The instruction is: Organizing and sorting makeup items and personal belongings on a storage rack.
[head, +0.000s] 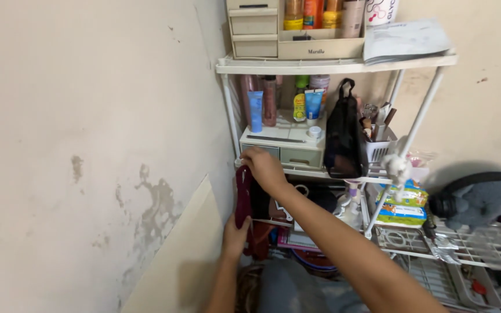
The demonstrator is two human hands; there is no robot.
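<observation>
My right hand reaches to the left side of a white shelf rack and grips the top of a dark red cloth item that hangs down beside the rack's left post. My left hand holds the lower end of the same dark red item from below. The item stands nearly upright between both hands, in front of the rack's lower shelf. What lies behind it on that shelf is dark and hard to tell.
The rack holds tubes and bottles, small drawer units, a black bag and a white basket. A stained wall is at left, a beige board leans on it. A wire rack with headphones stands at right.
</observation>
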